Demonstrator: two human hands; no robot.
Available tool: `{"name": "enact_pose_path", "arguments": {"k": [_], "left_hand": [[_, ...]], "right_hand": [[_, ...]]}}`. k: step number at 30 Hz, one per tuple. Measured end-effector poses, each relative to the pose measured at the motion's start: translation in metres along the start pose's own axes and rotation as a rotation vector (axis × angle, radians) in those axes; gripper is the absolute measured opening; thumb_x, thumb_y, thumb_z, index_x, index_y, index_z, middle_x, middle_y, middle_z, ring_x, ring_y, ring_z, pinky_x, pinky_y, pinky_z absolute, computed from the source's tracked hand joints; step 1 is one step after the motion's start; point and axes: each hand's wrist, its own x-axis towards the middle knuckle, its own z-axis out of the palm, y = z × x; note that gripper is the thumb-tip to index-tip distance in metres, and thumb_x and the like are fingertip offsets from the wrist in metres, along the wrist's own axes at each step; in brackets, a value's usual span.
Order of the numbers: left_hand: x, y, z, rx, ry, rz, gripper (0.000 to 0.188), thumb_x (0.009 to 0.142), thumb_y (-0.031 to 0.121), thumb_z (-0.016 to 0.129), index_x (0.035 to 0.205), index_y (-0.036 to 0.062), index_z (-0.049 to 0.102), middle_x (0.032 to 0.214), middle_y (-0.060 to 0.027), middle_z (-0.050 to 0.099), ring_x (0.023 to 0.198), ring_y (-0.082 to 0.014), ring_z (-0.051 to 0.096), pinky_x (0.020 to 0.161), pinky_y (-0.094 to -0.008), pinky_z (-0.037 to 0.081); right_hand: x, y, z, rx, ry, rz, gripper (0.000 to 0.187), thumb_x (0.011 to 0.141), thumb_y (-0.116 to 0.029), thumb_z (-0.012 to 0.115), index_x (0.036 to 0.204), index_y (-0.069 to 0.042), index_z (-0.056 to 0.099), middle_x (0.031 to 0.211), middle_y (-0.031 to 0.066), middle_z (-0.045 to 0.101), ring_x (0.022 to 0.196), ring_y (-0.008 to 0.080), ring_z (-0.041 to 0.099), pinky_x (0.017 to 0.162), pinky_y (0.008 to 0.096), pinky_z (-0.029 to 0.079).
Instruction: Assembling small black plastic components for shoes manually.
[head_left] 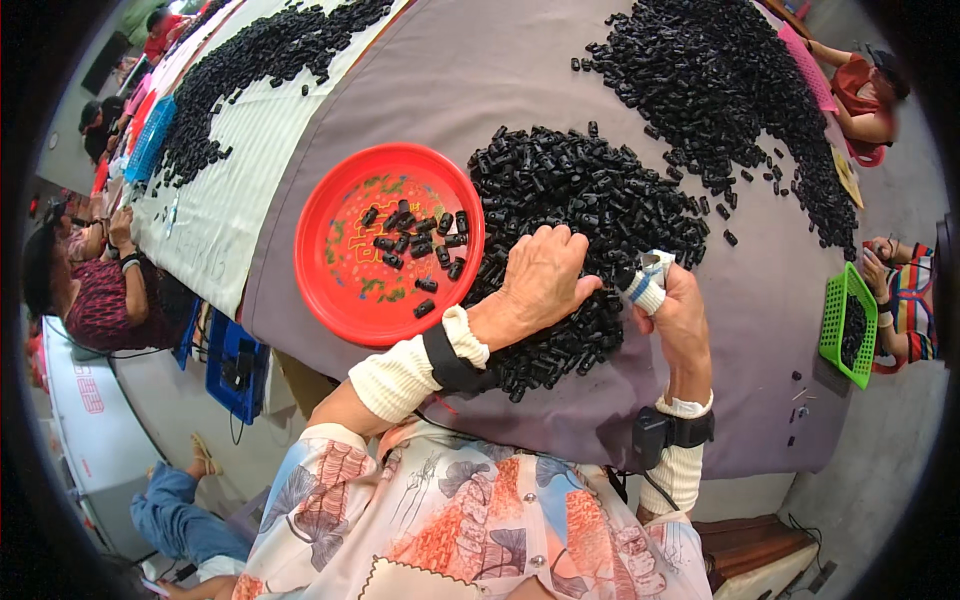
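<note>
A heap of small black cylindrical plastic parts (pixel 590 190) lies in front of me on the grey cloth. Over its near side, my left hand (pixel 540 275) is bent with curled fingers and the thumb stretched to the right; its fingertips are hidden beneath it. To its right, my right hand (pixel 680 310), white wraps on its fingers, is closed in a pinch, and a black part (pixel 626 278) shows at the fingertips. Left of the heap stands a round red tray (pixel 330 300) with several of the same black parts scattered inside.
A larger pile of black parts (pixel 730 90) spreads across the far right, and another pile (pixel 240 70) covers a white cloth at far left. Co-workers sit along both sides. A green basket (pixel 835 330) is at the right edge; a blue crate (pixel 238 365) stands below the left edge.
</note>
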Motion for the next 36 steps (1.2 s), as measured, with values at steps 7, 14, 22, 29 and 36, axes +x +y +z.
{"name": "enact_pose_path", "arguments": {"k": [7, 14, 22, 29, 36], "left_hand": [[-0.001, -0.016, -0.004, -0.21, -0.114, -0.097, 0.023, 0.071, 0.013, 0.067, 0.088, 0.0005, 0.058, 0.076, -0.0126, 0.057, 0.069, -0.0255, 0.058, 0.063, -0.0342, 0.047], [-0.013, -0.016, -0.061, -1.529, -0.146, -0.679, 0.024, 0.087, 0.009, 0.054, 0.109, -0.0016, 0.056, 0.082, -0.0051, 0.058, 0.067, -0.0132, 0.056, 0.066, -0.0268, 0.049], [-0.031, -0.02, -0.071, -1.989, -0.096, -0.561, 0.027, 0.089, 0.01, 0.053, 0.114, -0.0001, 0.052, 0.092, -0.006, 0.057, 0.082, -0.0126, 0.054, 0.075, -0.0291, 0.046], [-0.036, -0.023, -0.067, -2.039, -0.079, -0.521, 0.028, 0.088, 0.01, 0.053, 0.115, 0.0006, 0.052, 0.096, -0.0058, 0.059, 0.089, -0.0136, 0.057, 0.084, -0.029, 0.045], [-0.035, -0.019, -0.068, -2.015, -0.095, -0.524, 0.027, 0.088, 0.009, 0.053, 0.113, 0.0, 0.053, 0.104, -0.0083, 0.059, 0.096, -0.0167, 0.058, 0.088, -0.0326, 0.045]], "right_hand": [[0.001, 0.002, 0.002, -0.01, -0.009, 0.014, 0.013, 0.081, -0.015, 0.063, 0.076, -0.005, 0.055, 0.053, -0.0042, 0.047, 0.041, 0.0032, 0.041, 0.036, 0.0195, 0.029], [0.008, -0.01, 0.021, 0.004, -0.095, 0.008, 0.014, 0.082, -0.017, 0.063, 0.081, -0.004, 0.057, 0.055, -0.0042, 0.049, 0.042, 0.0034, 0.043, 0.038, 0.0191, 0.032], [0.014, -0.046, 0.062, -0.16, -0.237, 0.022, 0.025, 0.073, -0.022, 0.074, 0.083, -0.005, 0.058, 0.06, -0.0056, 0.05, 0.048, 0.0022, 0.043, 0.043, 0.0192, 0.033], [0.02, -0.048, 0.072, -0.28, -0.297, -0.045, 0.03, 0.069, -0.022, 0.078, 0.08, -0.005, 0.057, 0.065, -0.0071, 0.049, 0.059, 0.0031, 0.041, 0.052, 0.0207, 0.036], [0.02, -0.053, 0.074, -0.348, -0.319, -0.051, 0.032, 0.068, -0.026, 0.077, 0.081, -0.004, 0.058, 0.066, -0.0049, 0.05, 0.059, 0.0055, 0.043, 0.054, 0.0227, 0.038]]}}
